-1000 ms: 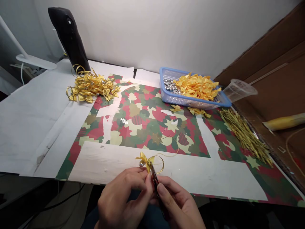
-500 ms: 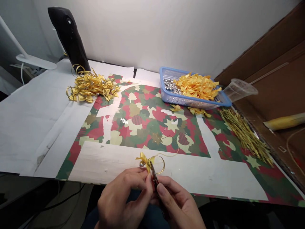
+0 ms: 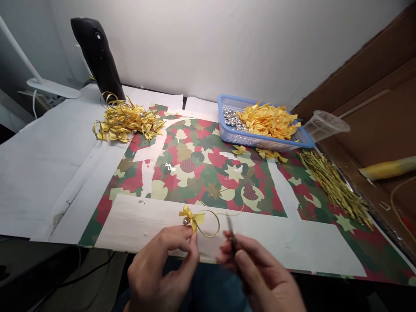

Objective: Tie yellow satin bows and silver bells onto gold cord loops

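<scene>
Tool (image 3: 231,230) pulled R off bow (image 3: 194,218); L hand (image 3: 161,264) grip pinching bow, R hand (image 3: 261,271) grip on tool.

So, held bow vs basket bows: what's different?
- Fittings: the held bow has a silver ball and a gold loop; the basket bows show no loops, and silver balls lie loose beside them.
- Placement: the held bow is pinched singly in the left hand; the basket bows lie heaped in the basket.
Shared: both yellow.
</scene>
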Tool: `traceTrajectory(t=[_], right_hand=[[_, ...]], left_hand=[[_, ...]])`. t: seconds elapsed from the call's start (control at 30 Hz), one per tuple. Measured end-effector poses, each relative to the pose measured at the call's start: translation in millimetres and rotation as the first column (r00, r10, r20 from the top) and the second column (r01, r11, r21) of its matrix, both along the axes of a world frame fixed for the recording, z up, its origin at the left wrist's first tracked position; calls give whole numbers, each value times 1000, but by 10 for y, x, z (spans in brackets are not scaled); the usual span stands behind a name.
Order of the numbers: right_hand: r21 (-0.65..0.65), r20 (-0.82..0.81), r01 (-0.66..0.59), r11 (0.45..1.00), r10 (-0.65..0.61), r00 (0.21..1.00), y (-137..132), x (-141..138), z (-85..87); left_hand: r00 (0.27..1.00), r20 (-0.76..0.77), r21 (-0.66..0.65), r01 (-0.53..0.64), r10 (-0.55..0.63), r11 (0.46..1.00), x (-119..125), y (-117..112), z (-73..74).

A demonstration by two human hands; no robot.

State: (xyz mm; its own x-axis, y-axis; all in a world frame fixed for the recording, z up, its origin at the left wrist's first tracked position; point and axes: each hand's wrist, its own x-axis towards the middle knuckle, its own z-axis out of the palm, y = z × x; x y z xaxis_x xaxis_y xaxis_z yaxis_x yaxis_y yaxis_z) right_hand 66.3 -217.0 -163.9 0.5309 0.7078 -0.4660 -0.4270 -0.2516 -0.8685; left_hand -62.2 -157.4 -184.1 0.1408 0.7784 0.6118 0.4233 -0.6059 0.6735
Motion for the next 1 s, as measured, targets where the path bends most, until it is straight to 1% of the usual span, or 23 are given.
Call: traceTrajectory(t=[0.03, 0.07, 0.1, 0.13, 0.17, 0.2, 0.27, 0.3, 0.37, 0.4, 0.43, 0.47, 0.5, 0.53, 0.57, 0.63, 0.67, 0.73, 0.77, 0.83, 0.9, 1.0], right_hand=[[-5, 153, 42, 999, -40, 987, 12, 83, 9], [-12, 324, 71, 997, -64, 944, 33, 181, 9], [-32, 493, 75, 997, -49, 869, 62, 289, -2], [-61, 645, 47, 997, 4, 764, 98, 401, -24], [-81, 760, 6, 997, 58, 648, 138, 512, -57], [-97, 828, -72, 993, 121, 547, 179, 614, -99], [-111, 911, -185, 976, 175, 373, 253, 782, -193], [-118, 940, -219, 968, 180, 289, 283, 843, -235], [-132, 969, -259, 957, 179, 168, 327, 914, -283], [-133, 976, -269, 954, 173, 132, 340, 922, -279], [-126, 979, -282, 951, 165, 119, 350, 910, -253], [-114, 979, -301, 947, 158, 129, 356, 879, -207], [-89, 976, -330, 940, 149, 160, 358, 829, -143], [-63, 964, -377, 924, 153, 216, 357, 763, -67], [-39, 940, -439, 898, 181, 288, 353, 684, 14], [8, 864, -570, 822, 281, 418, 341, 511, 162], [30, 828, -600, 800, 316, 463, 335, 428, 217], [39, 794, -656, 754, 375, 478, 330, 295, 276], [48, 791, -665, 745, 378, 481, 333, 249, 284], [62, 799, -668, 742, 365, 479, 351, 200, 273], [57, 806, -666, 744, 359, 471, 377, 190, 254], [30, 806, -676, 736, 382, 452, 406, 201, 249]], left_hand=[[1000, 4, -11, -3, 3, 1000, -18, 17, 10], [1000, 9, -29, -2, 2, 1000, -37, 36, 21], [1000, 16, -51, 4, -3, 999, -57, 54, 34], [1000, 24, -71, 12, -11, 997, -77, 70, 45], [999, 33, -94, 27, -24, 995, -95, 85, 54], [998, 46, -118, 45, -40, 992, -112, 98, 62], [994, 86, -182, 88, -73, 979, -140, 113, 72], [990, 118, -225, 106, -81, 969, -151, 116, 77], [980, 184, -321, 139, -82, 937, -166, 120, 92], [973, 214, -364, 160, -84, 918, -171, 124, 102], [966, 242, -400, 187, -94, 897, -175, 131, 116], [957, 268, -428, 219, -108, 877, -178, 142, 130], [947, 292, -453, 257, -130, 854, -180, 158, 145], [937, 315, -474, 294, -152, 830, -183, 176, 160], [927, 336, -491, 324, -168, 809, -185, 197, 173], [915, 357, -516, 362, -190, 776, -192, 237, 191], [911, 361, -519, 376, -202, 768, -197, 253, 197], [902, 355, -512, 409, -248, 756, -207, 277, 203], [895, 350, -503, 430, -279, 750, -211, 284, 203], [879, 346, -484, 466, -327, 741, -215, 292, 203], [868, 355, -475, 488, -347, 733, -213, 295, 200], [858, 399, -481, 496, -324, 723, -204, 298, 195]])
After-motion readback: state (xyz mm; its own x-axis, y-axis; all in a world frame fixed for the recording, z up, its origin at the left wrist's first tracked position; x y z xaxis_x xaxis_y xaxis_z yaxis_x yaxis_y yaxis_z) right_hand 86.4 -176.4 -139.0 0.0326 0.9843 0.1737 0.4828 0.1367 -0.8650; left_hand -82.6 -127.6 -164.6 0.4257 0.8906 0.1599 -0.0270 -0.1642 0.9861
